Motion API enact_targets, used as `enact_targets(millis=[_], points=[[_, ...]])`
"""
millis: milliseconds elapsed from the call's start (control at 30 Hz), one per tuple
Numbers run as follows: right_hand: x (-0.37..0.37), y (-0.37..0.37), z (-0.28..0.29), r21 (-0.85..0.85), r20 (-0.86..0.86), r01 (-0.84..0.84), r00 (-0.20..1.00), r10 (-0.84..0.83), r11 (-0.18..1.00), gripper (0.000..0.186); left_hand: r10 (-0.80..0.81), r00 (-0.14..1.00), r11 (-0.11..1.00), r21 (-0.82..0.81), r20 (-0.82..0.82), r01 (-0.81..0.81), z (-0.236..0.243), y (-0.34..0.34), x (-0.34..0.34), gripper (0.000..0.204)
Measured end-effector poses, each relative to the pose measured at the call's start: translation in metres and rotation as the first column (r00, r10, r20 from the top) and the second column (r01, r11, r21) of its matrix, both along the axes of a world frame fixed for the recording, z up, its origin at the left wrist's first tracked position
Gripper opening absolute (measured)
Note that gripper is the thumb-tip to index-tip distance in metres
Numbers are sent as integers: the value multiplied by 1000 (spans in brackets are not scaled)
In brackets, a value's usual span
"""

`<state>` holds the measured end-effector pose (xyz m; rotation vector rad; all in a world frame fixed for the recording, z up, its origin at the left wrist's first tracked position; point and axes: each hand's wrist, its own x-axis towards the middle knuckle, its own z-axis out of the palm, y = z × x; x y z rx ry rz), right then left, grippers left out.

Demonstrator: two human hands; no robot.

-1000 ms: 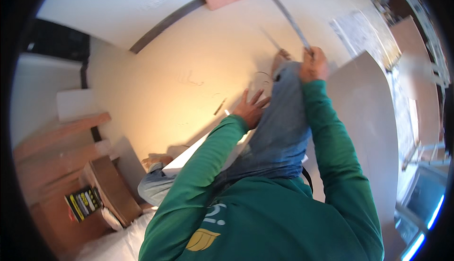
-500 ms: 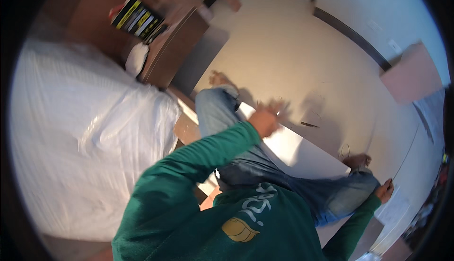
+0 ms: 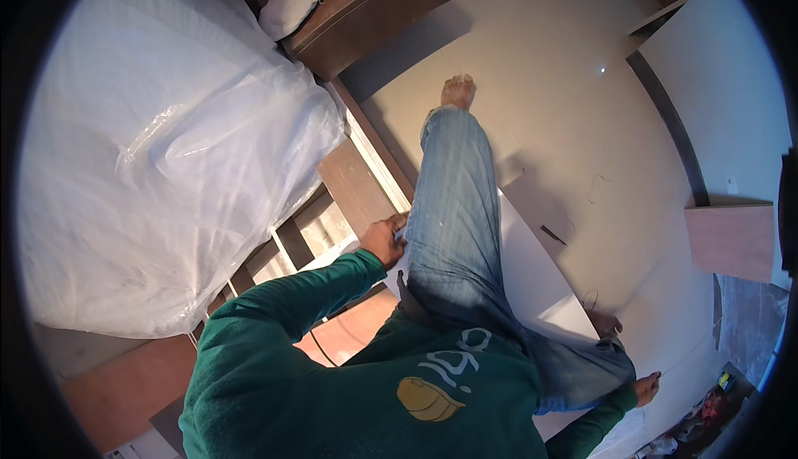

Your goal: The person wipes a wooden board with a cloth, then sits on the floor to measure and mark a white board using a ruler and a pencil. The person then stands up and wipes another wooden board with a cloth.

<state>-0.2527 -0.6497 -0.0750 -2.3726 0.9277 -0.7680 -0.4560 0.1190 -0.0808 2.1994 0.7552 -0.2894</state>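
My left hand [image 3: 384, 241] is curled beside my left thigh, over the edge of a brown board [image 3: 357, 185]. Its fingers are closed, and a small pale bit shows at their tips, too hidden to name. Out past my right knee, low at the right, my right hand [image 3: 647, 389] has its fingers bent together. What it pinches, if anything, is too small to make out. A white panel [image 3: 532, 264] lies under my jeans-covered legs [image 3: 457, 193], its long edge showing on the floor side.
Clear plastic sheeting [image 3: 166, 151] covers a large bulk at the left. Brown furniture [image 3: 374, 14] with a white bundle [image 3: 291, 8] stands beyond. A thin dark strip [image 3: 553, 234] lies on the floor. A pinkish board [image 3: 731, 241] leans at the right, above scattered items [image 3: 706, 417].
My left hand, blurred above the white panel before, has come back beside my left thigh. My left leg has stretched forward. My right hand sits lower in view, and the whole view has turned.
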Motion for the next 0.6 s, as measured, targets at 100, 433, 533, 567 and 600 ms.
enact_targets(millis=[100, 433, 533, 567, 600], points=[[20, 22, 5, 73, 104, -52, 994, 44, 996, 39, -23, 998, 987, 155, -58, 31, 6, -5, 4, 58], [61, 168, 23, 456, 271, -333, 935, 228, 825, 28, 120, 989, 989, 101, -83, -111, 22, 4, -5, 30], [63, 188, 17, 475, 240, -337, 938, 249, 813, 28, 75, 994, 996, 54, -76, -71, 20, 12, -27, 26], [63, 191, 14, 468, 218, -341, 938, 267, 815, 29, 65, 994, 996, 71, -86, -58, 19, 13, -36, 26], [63, 193, 11, 473, 209, -331, 942, 262, 817, 29, 59, 992, 996, 76, -114, -51, 19, 16, -43, 25]])
